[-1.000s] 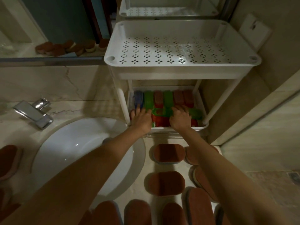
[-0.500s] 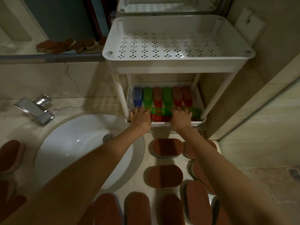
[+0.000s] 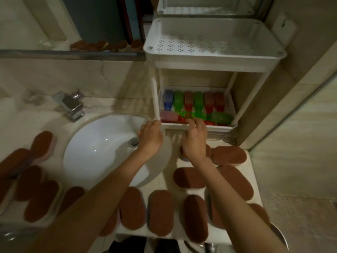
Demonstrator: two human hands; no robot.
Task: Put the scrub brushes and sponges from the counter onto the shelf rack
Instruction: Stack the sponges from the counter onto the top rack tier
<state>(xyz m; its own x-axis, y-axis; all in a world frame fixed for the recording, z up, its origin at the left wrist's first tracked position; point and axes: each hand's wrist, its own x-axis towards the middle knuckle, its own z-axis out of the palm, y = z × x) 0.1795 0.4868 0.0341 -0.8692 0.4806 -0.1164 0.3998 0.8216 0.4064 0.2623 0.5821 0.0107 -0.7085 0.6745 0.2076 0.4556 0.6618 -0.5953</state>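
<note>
A white shelf rack [image 3: 213,66] stands at the back right of the counter. Its lower tray [image 3: 200,127] holds a row of blue, green and red scrub brushes [image 3: 198,102], with a green brush [image 3: 218,116] lying across the front. The top tray [image 3: 211,42] is bare. Several brown oval sponges [image 3: 189,178] lie on the counter in front. My left hand [image 3: 150,136] is just outside the tray's left front corner, fingers curled, holding nothing visible. My right hand [image 3: 194,141] hovers at the tray's front edge with fingers apart and empty.
A white sink basin [image 3: 102,150] and a chrome faucet [image 3: 72,106] sit to the left. More brown sponges [image 3: 36,196] lie left of the sink. A mirror above reflects sponges [image 3: 107,46]. A wall closes the right side.
Both hands have pulled back out of the lower tray toward me, leaving the brushes inside. The view has shifted so the rack sits further right.
</note>
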